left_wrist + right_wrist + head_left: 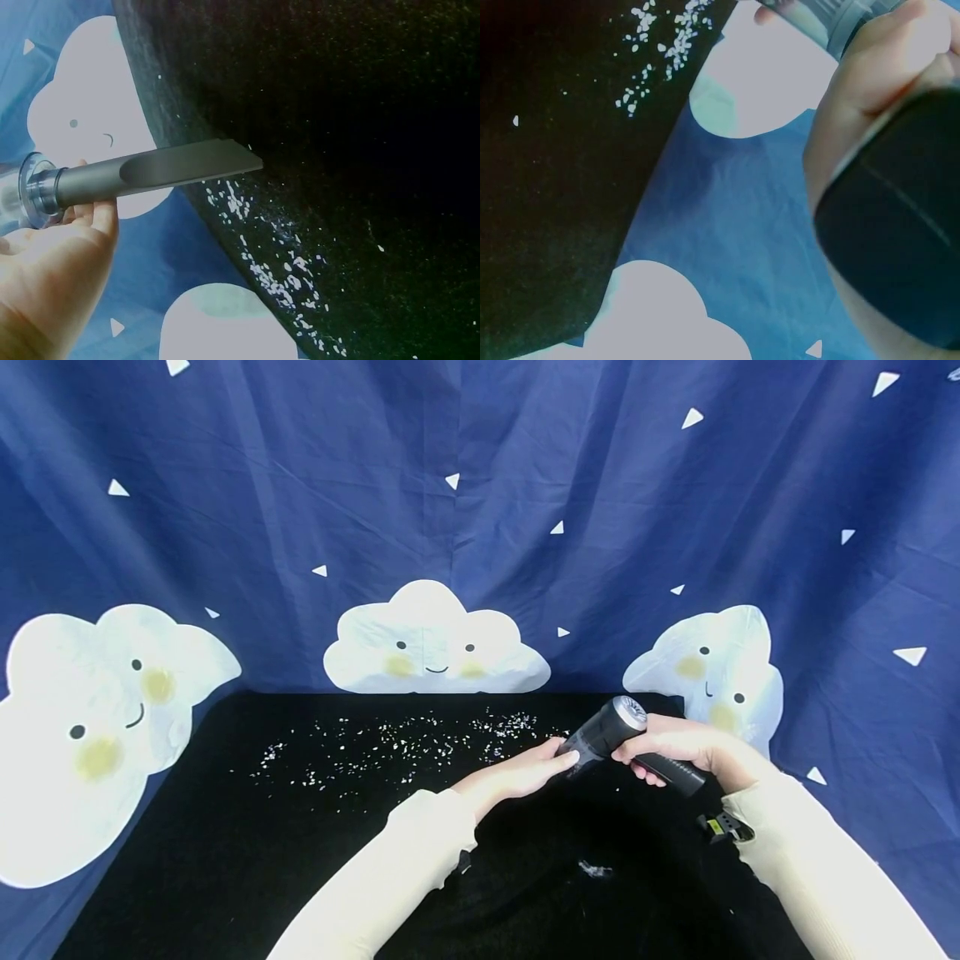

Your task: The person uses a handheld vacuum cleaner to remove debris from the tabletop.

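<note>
A black handheld vacuum cleaner (603, 731) with a silver round end is held over the right part of the black-covered table. My right hand (678, 742) grips its handle, whose dark end (900, 217) looms large in the right wrist view. Around the clear front section my left hand (521, 772) holds the body, thumb on the near side. In the left wrist view a flat grey crevice nozzle (176, 165) extends from the clear dust cup (15, 196), and fingertips lie behind its base. Small white bits (427, 745) are scattered on the cloth beyond the left hand.
The black cloth (247, 868) covers the table up to a blue curtain (510, 460) with white clouds. A whitish smear (595, 869) lies nearer me. A small dark device (723, 827) with a yellow mark sits at the right cuff.
</note>
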